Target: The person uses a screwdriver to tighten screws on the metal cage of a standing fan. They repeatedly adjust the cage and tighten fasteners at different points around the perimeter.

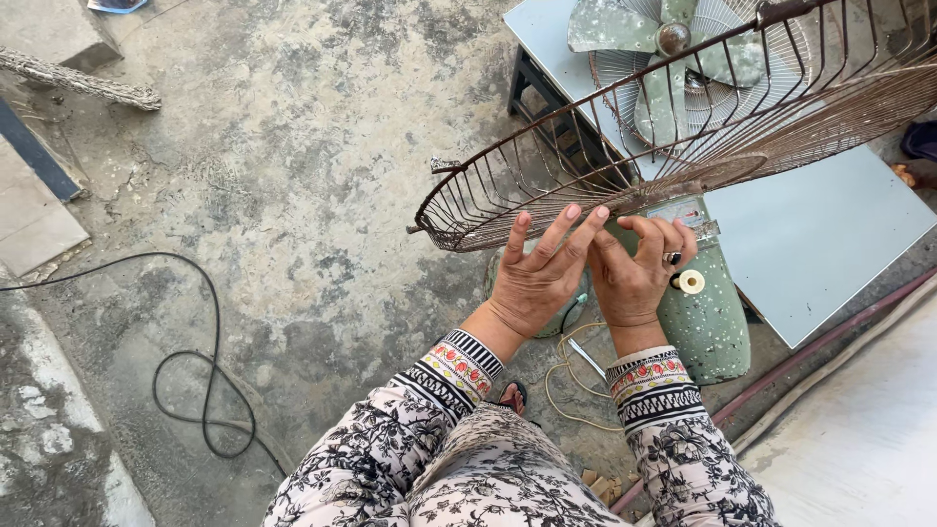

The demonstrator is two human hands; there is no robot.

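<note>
A rusty wire fan guard (625, 146) is tilted in front of me, above an old green fan. My left hand (540, 273) has its fingers spread and pressed against the guard's lower rim. My right hand (639, 268), wearing a ring, pinches the rim right beside it with bent fingers. Behind the guard I see the fan's pale green blades (664, 59) and the rear guard. The fan's green speckled body (708, 312) with a round cream knob (691, 282) stands just right of my right hand.
The fan rests on a pale blue table (830, 234). A black cable (195, 381) loops on the stained concrete floor at left. A thin pale cord (566, 381) lies by my sandalled foot (512, 395). A reddish hose (830, 342) runs along the right.
</note>
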